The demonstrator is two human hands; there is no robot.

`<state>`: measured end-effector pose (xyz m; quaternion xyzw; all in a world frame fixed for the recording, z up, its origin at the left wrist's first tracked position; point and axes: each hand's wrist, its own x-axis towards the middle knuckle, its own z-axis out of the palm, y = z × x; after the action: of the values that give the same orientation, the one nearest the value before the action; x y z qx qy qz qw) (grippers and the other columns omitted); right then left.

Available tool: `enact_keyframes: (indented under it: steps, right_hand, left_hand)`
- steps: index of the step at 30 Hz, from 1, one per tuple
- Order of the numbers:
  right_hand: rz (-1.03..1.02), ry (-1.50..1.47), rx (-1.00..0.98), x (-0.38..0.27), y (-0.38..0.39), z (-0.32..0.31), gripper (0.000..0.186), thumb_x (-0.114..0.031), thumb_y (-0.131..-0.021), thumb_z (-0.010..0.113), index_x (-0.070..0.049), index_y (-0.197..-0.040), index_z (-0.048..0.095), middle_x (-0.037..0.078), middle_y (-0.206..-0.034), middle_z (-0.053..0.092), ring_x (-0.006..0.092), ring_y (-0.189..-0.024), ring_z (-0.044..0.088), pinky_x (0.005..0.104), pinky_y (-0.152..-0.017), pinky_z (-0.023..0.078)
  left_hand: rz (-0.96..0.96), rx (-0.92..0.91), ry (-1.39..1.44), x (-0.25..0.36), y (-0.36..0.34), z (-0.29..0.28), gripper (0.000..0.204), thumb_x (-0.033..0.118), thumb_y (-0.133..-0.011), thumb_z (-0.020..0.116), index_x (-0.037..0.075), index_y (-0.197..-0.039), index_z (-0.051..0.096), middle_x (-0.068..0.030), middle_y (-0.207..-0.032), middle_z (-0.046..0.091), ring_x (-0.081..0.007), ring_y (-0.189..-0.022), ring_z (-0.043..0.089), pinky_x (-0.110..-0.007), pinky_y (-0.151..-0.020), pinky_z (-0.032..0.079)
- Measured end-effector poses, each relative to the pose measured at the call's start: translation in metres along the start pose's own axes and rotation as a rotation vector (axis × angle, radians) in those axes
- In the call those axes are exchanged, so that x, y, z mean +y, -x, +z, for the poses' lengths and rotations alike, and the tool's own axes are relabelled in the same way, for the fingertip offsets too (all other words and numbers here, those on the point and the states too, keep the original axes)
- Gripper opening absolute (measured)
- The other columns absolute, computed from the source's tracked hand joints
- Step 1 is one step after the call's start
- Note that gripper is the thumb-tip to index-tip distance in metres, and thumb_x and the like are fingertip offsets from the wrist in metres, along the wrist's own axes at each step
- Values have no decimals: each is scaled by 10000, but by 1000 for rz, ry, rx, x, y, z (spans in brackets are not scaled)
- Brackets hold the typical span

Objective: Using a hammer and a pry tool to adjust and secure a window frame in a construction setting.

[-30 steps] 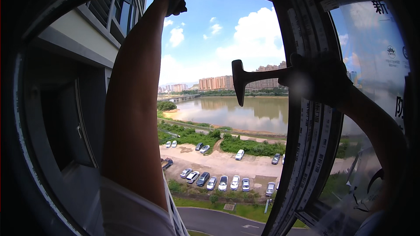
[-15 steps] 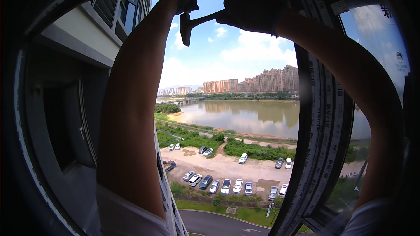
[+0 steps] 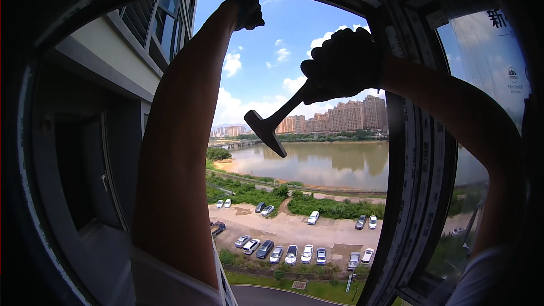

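Below the raised hands lie a river point(image 3: 317, 161), parked cars point(image 3: 283, 249) and distant apartment blocks point(image 3: 345, 116); a window frame point(image 3: 422, 153) stands beside them.

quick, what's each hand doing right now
Left hand: closed, raised against the top of the window frame; contents cannot be told.
Right hand: closed, holding a hammer.

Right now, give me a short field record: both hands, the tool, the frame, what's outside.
left hand: raised to the top of the window frame, closed at its upper edge; what it pinches is hidden
right hand: fist closed on the hammer handle
hammer: head low and to the left, handle slanting up to the right hand, clear of the frame
window frame: opening is open to the air, frame covered in protective film
outside: river, parked cars, distant buildings far below
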<state>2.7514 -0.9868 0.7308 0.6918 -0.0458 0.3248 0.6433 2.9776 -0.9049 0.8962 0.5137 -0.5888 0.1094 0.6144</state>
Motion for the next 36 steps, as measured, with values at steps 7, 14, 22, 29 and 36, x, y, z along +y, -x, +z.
enact_keyframes:
  steps: [7, 14, 22, 29, 36]
  right_hand:
    - [247, -56, 124, 26, -29, 23, 544, -610, -996, 492, -115, -799, 604, 24, -590, 589, 143, -497, 596, 334, -468, 477]
    - [294, 105, 287, 60, -33, 58, 567, -628, -989, 488, -101, -828, 618, 17, -558, 552, 143, -491, 579, 348, -469, 457]
    - [358, -432, 143, 75, -44, 62, 561, -640, -983, 489, -112, -862, 636, 42, -636, 617, 183, -627, 676, 393, -544, 526]
    - [-37, 98, 316, 28, -13, 30, 500, -599, -953, 588, -126, -796, 631, -6, -564, 558, 139, -494, 589, 303, -482, 472]
    - [-72, 108, 287, 16, -16, 0, 605, -651, -983, 477, -107, -762, 622, 26, -551, 561, 155, -484, 588, 325, -465, 465]
  left_hand:
    - [60, 114, -71, -1, 4, 8, 479, 307, -1046, 350, 183, -591, 269, 16, -517, 272, -137, -412, 260, -331, -406, 234]
    - [225, -59, -10, -7, -13, -8, 479, 267, -1042, 410, 177, -586, 295, 26, -505, 264, -122, -432, 258, -319, -421, 234]
    - [62, 57, 43, 7, -12, 5, 551, 374, -1092, 328, 174, -579, 323, 29, -489, 301, -117, -407, 254, -296, -392, 241]
    - [27, -17, -26, 14, -2, 2, 612, 475, -1093, 255, 163, -569, 300, 27, -486, 273, -113, -413, 249, -305, -394, 247]
    - [48, -65, -69, 11, -9, -9, 637, 535, -1072, 214, 164, -560, 293, 27, -486, 282, -115, -421, 256, -305, -413, 242]
